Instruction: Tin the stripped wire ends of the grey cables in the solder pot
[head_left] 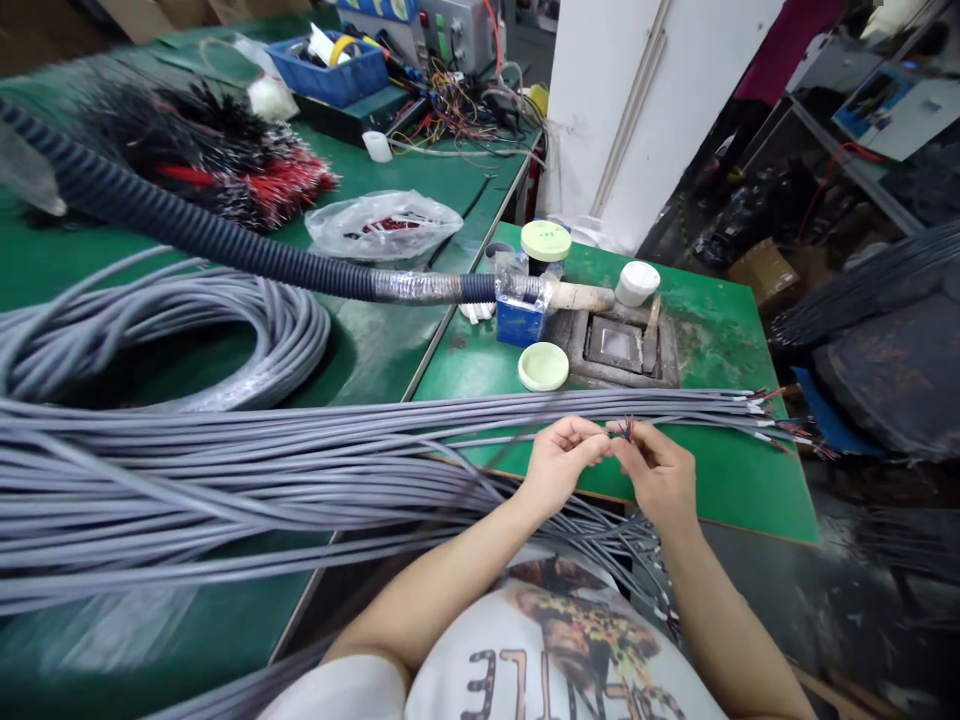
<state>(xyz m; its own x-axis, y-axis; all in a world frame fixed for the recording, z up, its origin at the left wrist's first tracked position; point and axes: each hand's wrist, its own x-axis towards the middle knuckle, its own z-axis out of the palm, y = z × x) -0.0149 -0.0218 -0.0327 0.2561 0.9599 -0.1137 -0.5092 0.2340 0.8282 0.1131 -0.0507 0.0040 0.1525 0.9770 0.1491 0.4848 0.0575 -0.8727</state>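
My left hand and my right hand meet fingertip to fingertip above the front edge of the small green table. Both are closed in a pinch around the thin coloured wires at a cable end. Red and dark strands poke up between the fingers; the rest of that end is hidden by them. Just beyond my hands runs a bundle of grey cables, its stripped ends showing white bands and coloured wires on the right. More cable ends hang below the table edge, close to my shirt.
Past the bundle, a square metal-framed pot is set in the table. A ribbed hose ends over it, beside a blue box, a pale lid and a white tub. Coiled grey cable lies left.
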